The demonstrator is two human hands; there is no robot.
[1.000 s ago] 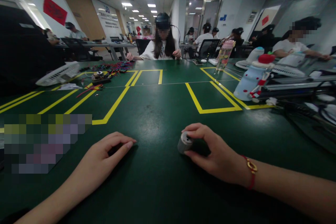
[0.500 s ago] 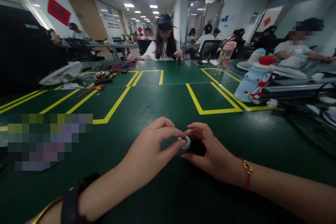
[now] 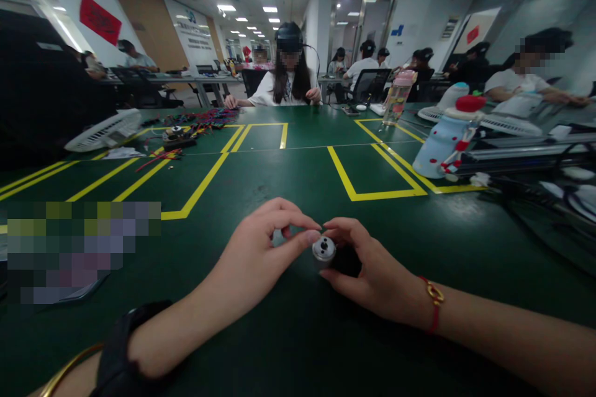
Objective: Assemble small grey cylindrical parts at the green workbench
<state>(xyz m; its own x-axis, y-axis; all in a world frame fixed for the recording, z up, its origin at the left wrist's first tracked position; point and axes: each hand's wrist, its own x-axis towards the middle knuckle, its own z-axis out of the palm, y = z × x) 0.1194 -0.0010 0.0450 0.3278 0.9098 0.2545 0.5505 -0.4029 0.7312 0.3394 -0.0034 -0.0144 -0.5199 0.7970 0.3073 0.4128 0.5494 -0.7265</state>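
A small silver cylindrical motor (image 3: 324,250) stands upright between my hands, its round end face up. A dark shaft in the middle and small dark holes show on that face. My right hand (image 3: 367,263) curves around it from the right, thumb at the near side and fingertips at the far side. The thumb and index finger of my left hand (image 3: 267,245) are pinched close together at the motor's upper left edge. Whatever lies between those left fingertips, if anything, is hidden.
The green table (image 3: 270,347) carries yellow tape lines. A blue bottle (image 3: 435,146) and black cables (image 3: 526,211) lie right; a pink-lidded bottle (image 3: 398,99) stands farther back. Tangled wires (image 3: 209,118) and a white fan (image 3: 105,130) are at far left. A person (image 3: 288,74) sits opposite.
My left fingers have moved slightly up and left off the motor's top, where a pale ring shape showed. The end face with its shaft is now uncovered. My right hand barely moved.
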